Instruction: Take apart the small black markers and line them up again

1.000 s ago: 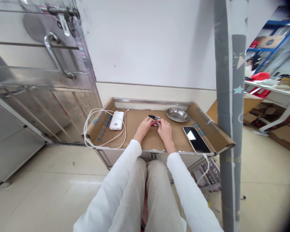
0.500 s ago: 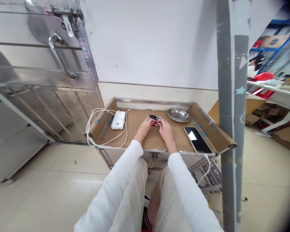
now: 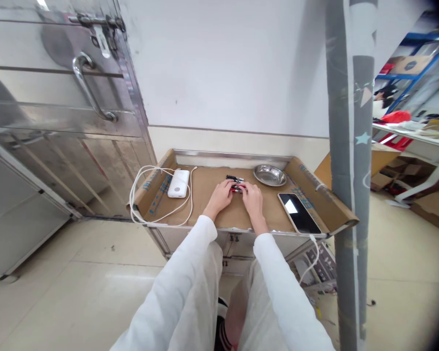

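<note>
– How do the hands stand?
– The left hand [image 3: 220, 196] and right hand [image 3: 252, 197] are curled inward, fingertips nearly meeting. I can't tell whether either is pinching firmly.
– On what?
– A slim red piece [image 3: 236, 190], mostly covered, right in the gap between the two sets of tips. Its long axis seems to run crosswise, from one hand to the other, so neither is clearly nearer.
– And just past the fingertips?
– Slim black pieces [image 3: 234, 179], also lying crosswise, slightly tilted, a little closer to the left fingers.
– Farther out?
– A metal dish [image 3: 269, 175] beyond the right hand, a phone [image 3: 299, 213] to its right, and a white power bank [image 3: 178, 184] left of the left hand.
</note>
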`<state>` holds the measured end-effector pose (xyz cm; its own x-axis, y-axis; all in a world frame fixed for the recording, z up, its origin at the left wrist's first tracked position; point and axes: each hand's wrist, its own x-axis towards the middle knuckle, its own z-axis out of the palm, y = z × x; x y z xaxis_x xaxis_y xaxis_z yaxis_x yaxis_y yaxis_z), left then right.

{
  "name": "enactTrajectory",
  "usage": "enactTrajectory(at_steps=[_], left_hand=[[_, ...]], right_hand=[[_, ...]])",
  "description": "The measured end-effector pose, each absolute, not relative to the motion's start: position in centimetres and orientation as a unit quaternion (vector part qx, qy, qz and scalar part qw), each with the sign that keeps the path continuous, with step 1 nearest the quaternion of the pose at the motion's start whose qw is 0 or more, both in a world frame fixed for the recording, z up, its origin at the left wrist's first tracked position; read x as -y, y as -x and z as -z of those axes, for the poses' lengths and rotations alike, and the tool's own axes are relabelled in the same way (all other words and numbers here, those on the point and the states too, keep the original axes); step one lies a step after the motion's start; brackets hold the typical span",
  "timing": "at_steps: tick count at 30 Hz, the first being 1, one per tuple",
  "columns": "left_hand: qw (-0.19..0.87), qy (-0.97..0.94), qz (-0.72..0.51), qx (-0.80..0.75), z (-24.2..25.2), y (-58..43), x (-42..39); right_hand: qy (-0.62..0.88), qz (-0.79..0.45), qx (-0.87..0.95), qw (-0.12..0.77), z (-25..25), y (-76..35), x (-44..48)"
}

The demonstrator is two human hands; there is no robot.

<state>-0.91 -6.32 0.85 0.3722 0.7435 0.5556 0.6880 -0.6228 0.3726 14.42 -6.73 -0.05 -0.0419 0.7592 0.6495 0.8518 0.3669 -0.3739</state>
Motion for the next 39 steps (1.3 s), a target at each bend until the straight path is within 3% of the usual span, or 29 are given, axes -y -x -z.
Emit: enactTrajectory(at_steps=[8, 20, 29, 33, 39], left_hand=[[0.009, -0.854, -0.252, -0.455, -0.8, 1.1, 6.6], [-0.058, -0.792, -0.29, -0.534, -1.4, 1.2, 6.3], [-0.072, -0.809, -0.305, -0.498, -1.0, 0.9, 6.0], [-0.076, -0.764, -0.322, -0.554, -1.2, 1.0, 6.1], [-0.108, -0.654, -0.296, -0.687, -1.0, 1.2, 6.2]], right_hand=[[0.601, 0.056, 0.688, 0.403, -0.3, -14.6, 7.3], [0.618, 0.081, 0.681, 0.385, -0.5, -14.0, 7.6], [0.558, 0.062, 0.729, 0.391, -0.1, -13.9, 7.2], [0.495, 0.013, 0.779, 0.383, -0.3, -13.5, 7.3], [0.527, 0.022, 0.756, 0.389, 0.2, -13.8, 6.8]])
